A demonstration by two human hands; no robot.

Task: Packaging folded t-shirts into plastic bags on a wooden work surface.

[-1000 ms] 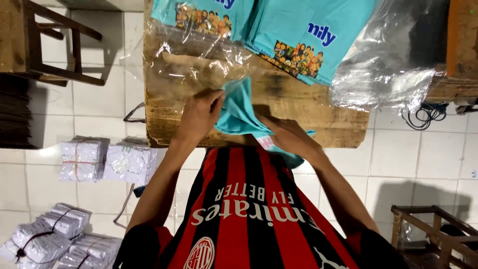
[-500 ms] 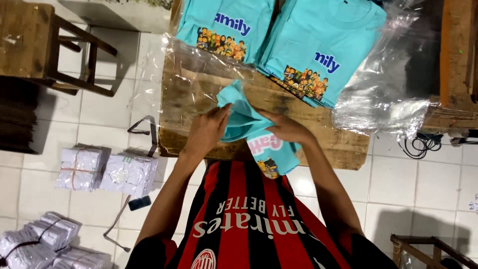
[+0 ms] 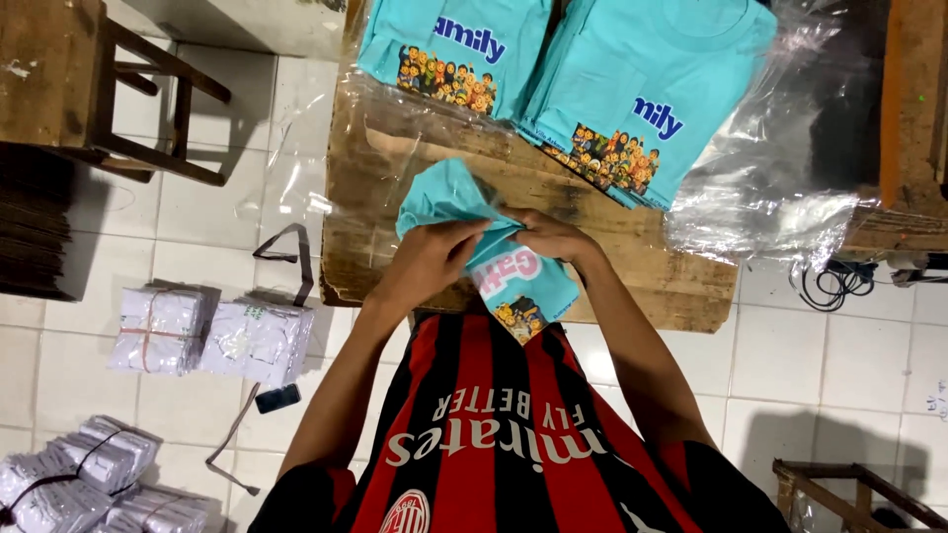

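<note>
A small folded turquoise shirt [image 3: 494, 252] of soft, crumpled cloth is pinched between the left hand [image 3: 434, 259] and right hand [image 3: 548, 237], both closed on it. Its long axis runs diagonally, the printed end hanging over the near edge of the rough wooden tabletop [image 3: 632, 276].

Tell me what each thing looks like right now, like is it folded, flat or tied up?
Small turquoise printed shirt: crumpled, gripped by both hands.
Left hand: closed on the shirt.
Right hand: closed on the shirt.
Two turquoise printed shirts: folded, lying flat side by side.
Clear plastic wrap: loose, crinkled.
White paper bundles: tied, on the floor.
Worn wooden table: bearing the shirts.
</note>
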